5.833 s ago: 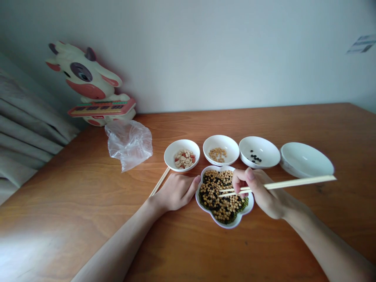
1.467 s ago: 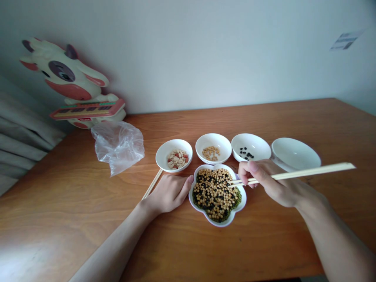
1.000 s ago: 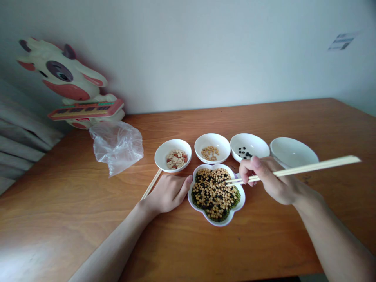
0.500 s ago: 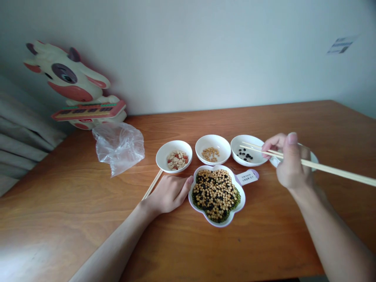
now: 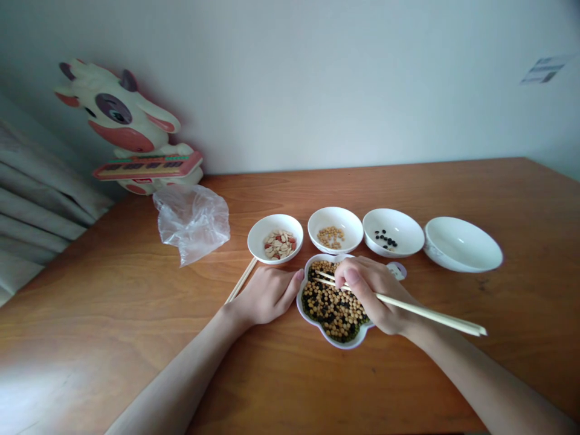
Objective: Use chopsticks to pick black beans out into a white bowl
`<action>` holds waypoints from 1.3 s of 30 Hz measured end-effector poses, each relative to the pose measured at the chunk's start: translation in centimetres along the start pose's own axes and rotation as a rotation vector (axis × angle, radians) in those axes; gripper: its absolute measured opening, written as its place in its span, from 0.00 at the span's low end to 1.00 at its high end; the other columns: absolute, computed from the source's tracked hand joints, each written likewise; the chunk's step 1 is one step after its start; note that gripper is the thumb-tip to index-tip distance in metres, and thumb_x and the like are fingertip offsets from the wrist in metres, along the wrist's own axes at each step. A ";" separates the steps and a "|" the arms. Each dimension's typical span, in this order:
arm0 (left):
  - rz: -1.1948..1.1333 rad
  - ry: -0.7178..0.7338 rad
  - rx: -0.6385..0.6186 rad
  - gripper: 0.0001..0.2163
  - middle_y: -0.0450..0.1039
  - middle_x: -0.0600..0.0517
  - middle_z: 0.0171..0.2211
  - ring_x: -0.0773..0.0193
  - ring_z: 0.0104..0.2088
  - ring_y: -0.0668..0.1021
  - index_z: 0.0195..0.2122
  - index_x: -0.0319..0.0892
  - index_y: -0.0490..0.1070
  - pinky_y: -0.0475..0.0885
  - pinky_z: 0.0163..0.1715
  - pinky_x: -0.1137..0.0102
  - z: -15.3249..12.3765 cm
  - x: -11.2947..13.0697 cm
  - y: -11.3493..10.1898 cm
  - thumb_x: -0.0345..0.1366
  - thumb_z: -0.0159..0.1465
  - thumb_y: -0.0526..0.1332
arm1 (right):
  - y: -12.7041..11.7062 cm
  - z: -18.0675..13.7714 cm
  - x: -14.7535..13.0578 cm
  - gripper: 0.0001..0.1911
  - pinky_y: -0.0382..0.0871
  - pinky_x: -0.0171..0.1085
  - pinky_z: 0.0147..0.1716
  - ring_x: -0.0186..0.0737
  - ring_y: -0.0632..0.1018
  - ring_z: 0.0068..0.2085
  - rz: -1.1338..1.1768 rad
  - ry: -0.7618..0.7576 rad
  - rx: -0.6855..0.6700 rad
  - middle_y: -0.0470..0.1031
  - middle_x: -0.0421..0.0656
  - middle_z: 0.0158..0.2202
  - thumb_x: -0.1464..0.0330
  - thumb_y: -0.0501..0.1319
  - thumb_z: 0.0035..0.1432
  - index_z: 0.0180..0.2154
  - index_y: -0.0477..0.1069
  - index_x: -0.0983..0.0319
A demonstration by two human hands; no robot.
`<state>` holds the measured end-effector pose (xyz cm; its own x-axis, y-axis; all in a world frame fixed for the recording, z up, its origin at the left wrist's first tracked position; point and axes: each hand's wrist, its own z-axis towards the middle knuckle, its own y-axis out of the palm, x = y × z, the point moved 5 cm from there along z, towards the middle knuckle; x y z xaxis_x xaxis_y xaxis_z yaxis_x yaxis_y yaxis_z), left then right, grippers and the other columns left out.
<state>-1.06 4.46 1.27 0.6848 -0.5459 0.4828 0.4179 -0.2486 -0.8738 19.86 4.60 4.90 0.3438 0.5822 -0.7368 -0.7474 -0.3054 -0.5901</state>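
Observation:
A flower-shaped dish [image 5: 322,326] filled with yellow, black and green beans stands in front of me. My left hand [image 5: 267,293] rests on the table at its left, fingers curled and hidden underneath, thumb tip at the dish's rim. With my right hand [image 5: 374,290] I hold a pair of chopsticks [image 5: 426,311] over the dish, their tips among the beans; whether they pinch a bean I cannot tell. Behind stand a white bowl [image 5: 254,238] of pale flat seeds and reddish pieces, a bowl [image 5: 353,226] of yellow beans and a bowl [image 5: 410,232] of a few black beans.
A fourth white bowl [image 5: 462,244] stands at the right, with no contents showing. Another pair of chopsticks [image 5: 241,280] lies beside my left hand. A crumpled plastic bag [image 5: 194,223] and a cow-shaped toy keyboard [image 5: 149,166] are at the back left, near a curtain [image 5: 45,199].
My right hand has swung left and nearer with the chopsticks, from the black-bean bowl to the flower-shaped dish. It now covers most of the dish's labelled handle. The left hand stays by the rim.

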 end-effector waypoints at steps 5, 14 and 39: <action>0.001 0.004 0.006 0.23 0.74 0.51 0.28 0.65 0.27 0.73 0.29 0.42 0.63 0.62 0.34 0.66 0.0 -0.1 0.0 0.40 0.80 0.41 | 0.3 0.1 0.1 0.20 0.64 0.44 0.40 0.43 0.73 0.34 -0.039 -0.016 0.013 0.72 0.42 0.30 0.61 0.46 0.79 0.34 0.67 0.59; 0.001 0.017 0.013 0.24 0.74 0.51 0.28 0.64 0.27 0.73 0.28 0.42 0.65 0.62 0.34 0.65 0.0 0.2 -0.2 0.40 0.80 0.41 | 0.1 0.1 0.2 0.21 0.64 0.44 0.38 0.43 0.72 0.34 -0.042 -0.026 0.001 0.72 0.43 0.30 0.59 0.45 0.79 0.34 0.67 0.59; 0.004 0.017 0.017 0.24 0.74 0.50 0.27 0.64 0.26 0.73 0.27 0.42 0.64 0.61 0.32 0.65 0.0 0.0 0.0 0.40 0.80 0.42 | -8.8 -1.7 2.5 0.28 0.68 0.44 0.35 0.47 0.77 0.34 -0.043 0.147 0.624 0.76 0.45 0.30 0.50 0.45 0.77 0.33 0.74 0.57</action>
<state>-1.08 4.45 1.29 0.6759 -0.5604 0.4786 0.4257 -0.2331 -0.8743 28.23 7.47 7.74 0.4220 0.4617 -0.7802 -0.9063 0.2372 -0.3498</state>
